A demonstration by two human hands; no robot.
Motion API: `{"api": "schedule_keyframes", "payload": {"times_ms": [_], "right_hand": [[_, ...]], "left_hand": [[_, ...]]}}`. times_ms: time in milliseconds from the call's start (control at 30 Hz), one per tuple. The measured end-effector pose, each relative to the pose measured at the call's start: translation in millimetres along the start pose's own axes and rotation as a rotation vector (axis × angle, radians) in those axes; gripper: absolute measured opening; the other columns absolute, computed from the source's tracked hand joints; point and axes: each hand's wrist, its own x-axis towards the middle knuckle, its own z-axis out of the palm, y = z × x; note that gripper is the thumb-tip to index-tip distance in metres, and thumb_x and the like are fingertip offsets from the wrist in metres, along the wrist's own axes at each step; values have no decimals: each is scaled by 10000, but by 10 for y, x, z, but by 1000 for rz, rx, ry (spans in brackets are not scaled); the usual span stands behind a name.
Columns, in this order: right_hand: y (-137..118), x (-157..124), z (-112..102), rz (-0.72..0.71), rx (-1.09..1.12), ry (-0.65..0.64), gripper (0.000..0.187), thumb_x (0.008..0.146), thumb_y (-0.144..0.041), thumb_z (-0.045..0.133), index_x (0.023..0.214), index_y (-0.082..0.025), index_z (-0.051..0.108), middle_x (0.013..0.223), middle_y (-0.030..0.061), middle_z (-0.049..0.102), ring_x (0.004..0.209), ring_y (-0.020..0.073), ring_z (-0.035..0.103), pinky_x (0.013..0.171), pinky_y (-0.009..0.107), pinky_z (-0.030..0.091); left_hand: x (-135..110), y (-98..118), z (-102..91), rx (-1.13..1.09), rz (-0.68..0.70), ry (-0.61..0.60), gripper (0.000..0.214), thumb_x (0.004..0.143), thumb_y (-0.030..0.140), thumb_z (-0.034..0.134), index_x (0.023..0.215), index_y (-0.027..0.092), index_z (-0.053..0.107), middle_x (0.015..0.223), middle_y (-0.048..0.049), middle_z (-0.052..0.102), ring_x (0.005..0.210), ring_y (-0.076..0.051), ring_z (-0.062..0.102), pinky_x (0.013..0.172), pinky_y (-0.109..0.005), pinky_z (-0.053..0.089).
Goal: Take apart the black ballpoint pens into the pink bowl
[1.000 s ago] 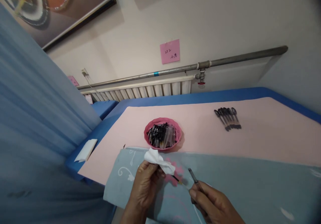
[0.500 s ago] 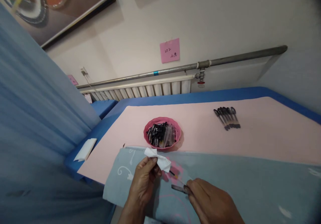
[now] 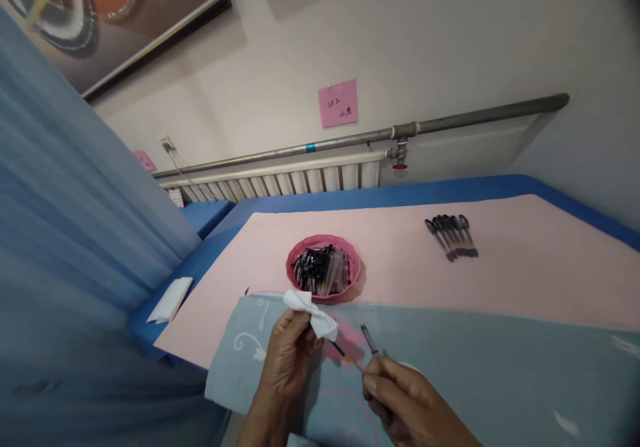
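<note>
My left hand (image 3: 285, 357) is closed on a crumpled white tissue (image 3: 323, 323), pinching it between thumb and fingers. A thin pen refill (image 3: 340, 351), dark at one end with a yellowish band, runs from just below the tissue to my right hand (image 3: 407, 400). The right fingers are closed round the refill's pale end and a clear pen barrel (image 3: 369, 339) with a dark tip, which points up and away. Both hands are above the blue-green cloth (image 3: 480, 373). Beyond them stands a pink basket (image 3: 356, 260) of black pen parts and clear barrels.
Several black pens (image 3: 453, 237) lie side by side on the pink sheet (image 3: 400, 240) at the right. A small dark piece (image 3: 247, 291) lies near the cloth's left corner. Folded white paper (image 3: 171, 299) rests on the blue bed edge, by a blue curtain (image 3: 90, 207).
The pen barrel in my right hand has swung from pointing left to pointing up and away. My right hand has shifted slightly left. The left hand with the tissue has barely moved.
</note>
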Motion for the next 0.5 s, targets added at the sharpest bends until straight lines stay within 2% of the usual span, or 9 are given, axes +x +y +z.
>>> {"api": "schedule_keyframes", "payload": {"times_ms": [100, 167, 267, 400, 500], "right_hand": [[69, 49, -33, -261, -371, 201, 246, 800, -370, 510, 629, -213, 428, 550, -70, 368, 471, 79, 343, 454, 191, 288], [134, 67, -58, -419, -589, 304, 227, 819, -327, 511, 635, -217, 435, 577, -58, 436, 537, 101, 434, 521, 200, 352], [227, 83, -88, -639, -868, 417, 200, 864, -291, 494, 679, -230, 445, 604, -49, 519, 540, 113, 495, 513, 207, 361], [294, 102, -126, -953, -1161, 495, 182, 914, -180, 390, 775, -221, 499, 650, -15, 558, 547, 120, 526, 527, 223, 364], [294, 113, -145, -1040, -1263, 523, 202, 915, -153, 378, 784, -206, 522, 636, -3, 548, 544, 121, 518, 544, 227, 369]], "left_hand": [[18, -35, -5, 28, -4, 0, 216, 629, 242, 781, 660, 133, 597, 524, 55, 491, 467, -42, 408, 464, -172, 364], [19, -44, -11, 60, 2, -10, 208, 649, 251, 769, 667, 129, 601, 534, 51, 493, 472, -43, 407, 462, -174, 365], [18, -62, -14, 77, 8, 3, 216, 656, 258, 766, 665, 126, 596, 534, 53, 478, 475, -44, 406, 460, -177, 372], [22, -115, -17, 13, -23, 52, 239, 644, 253, 779, 658, 128, 576, 528, 61, 452, 477, -42, 406, 466, -174, 391], [29, -154, -28, -65, -52, 140, 253, 615, 212, 798, 664, 125, 565, 554, 63, 467, 477, -32, 412, 480, -171, 420]]}}
